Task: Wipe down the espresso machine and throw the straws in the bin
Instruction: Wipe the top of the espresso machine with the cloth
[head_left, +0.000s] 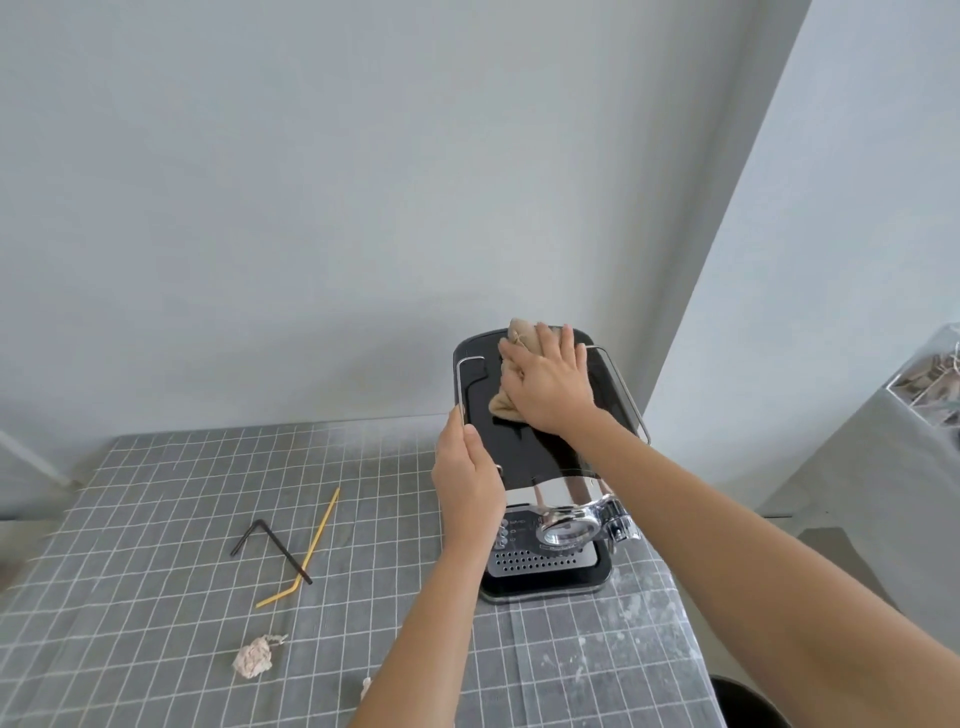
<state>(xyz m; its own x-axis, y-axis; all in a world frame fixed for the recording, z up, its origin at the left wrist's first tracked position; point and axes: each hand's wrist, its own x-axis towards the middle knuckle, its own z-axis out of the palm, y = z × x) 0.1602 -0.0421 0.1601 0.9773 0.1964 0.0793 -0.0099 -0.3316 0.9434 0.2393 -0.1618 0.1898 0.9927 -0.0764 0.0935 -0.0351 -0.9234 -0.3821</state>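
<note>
A black and chrome espresso machine (613, 384) stands on the table at the right. My right hand (545, 382) presses a beige cloth (506, 405) flat on the machine's black top, near its back edge. My left hand (465, 478) grips the machine's left side at the chrome rail. To the left on the table lie two bent straws, a yellow straw (314, 543) crossing a black straw (270, 543).
The table carries a grey grid-patterned cloth (156, 519). A crumpled paper ball (253, 661) lies near its front. A dark round bin rim (748, 701) shows at the bottom right, below the table edge. A clear container (930, 374) stands far right. White walls stand behind.
</note>
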